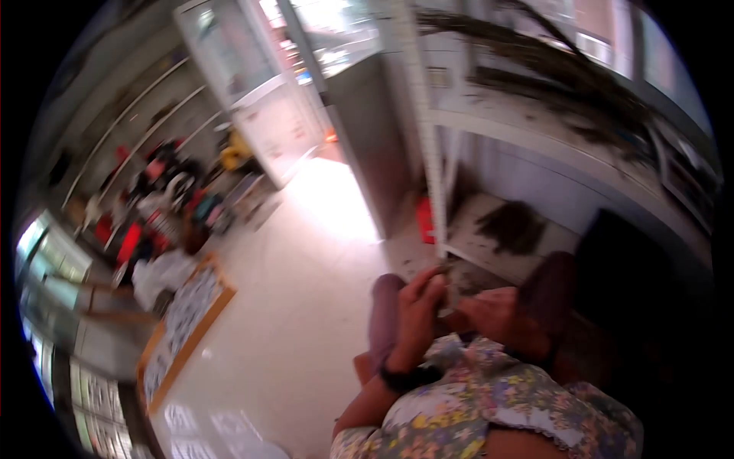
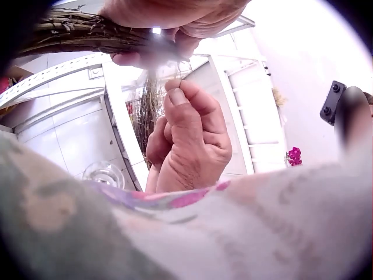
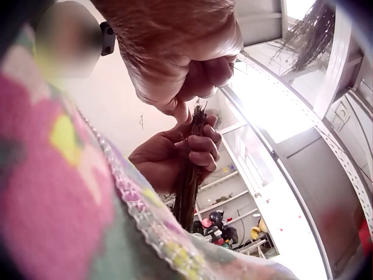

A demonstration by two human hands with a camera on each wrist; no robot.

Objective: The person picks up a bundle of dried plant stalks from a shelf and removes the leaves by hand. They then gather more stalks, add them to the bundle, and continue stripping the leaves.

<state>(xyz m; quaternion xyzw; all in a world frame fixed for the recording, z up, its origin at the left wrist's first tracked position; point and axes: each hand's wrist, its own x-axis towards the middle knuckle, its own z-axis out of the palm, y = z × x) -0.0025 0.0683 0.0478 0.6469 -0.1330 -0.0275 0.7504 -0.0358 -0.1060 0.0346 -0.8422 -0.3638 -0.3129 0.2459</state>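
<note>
In the head view both hands are close together over the lap. My left hand (image 1: 419, 312) grips a bundle of thin, dry brown stems (image 2: 81, 36), its fingers wrapped round it close to one end. In the right wrist view the bundle's ragged tip (image 3: 199, 112) sticks out past those fingers. My right hand (image 2: 195, 131) pinches a fine pale strand (image 2: 179, 71) between thumb and forefinger, right by the bundle's end. From the right wrist, the right hand (image 3: 180, 55) appears just above the tip, its other fingers curled in.
More dry stems (image 1: 566, 84) lie on a white metal shelf (image 1: 535, 136) at the right. A dark heap of stems (image 1: 511, 226) rests on the lower shelf. An orange-framed panel (image 1: 224, 297) is on the left floor, near piled goods (image 1: 164, 203). A door (image 1: 279, 130) stands ahead.
</note>
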